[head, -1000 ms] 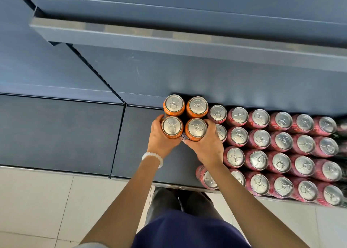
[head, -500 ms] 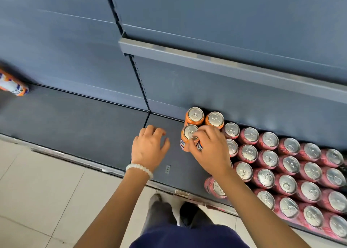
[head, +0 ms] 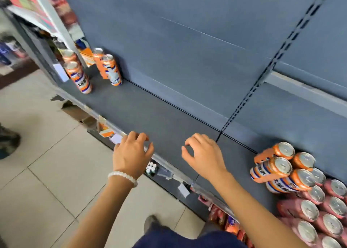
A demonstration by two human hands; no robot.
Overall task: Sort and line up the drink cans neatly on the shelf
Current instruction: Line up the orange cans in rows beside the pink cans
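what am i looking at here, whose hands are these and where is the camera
There is no machine here: a person wears a wide-angle camera on the head, looking down at their own two bare hands. The left hand, with a bead bracelet on its wrist, and the right hand hover over a dark shelf, fingers loosely curled, holding nothing. At the right, four orange cans stand beside rows of pink cans. At the far left end stand four more orange cans, spread apart. Below is a tiled floor.
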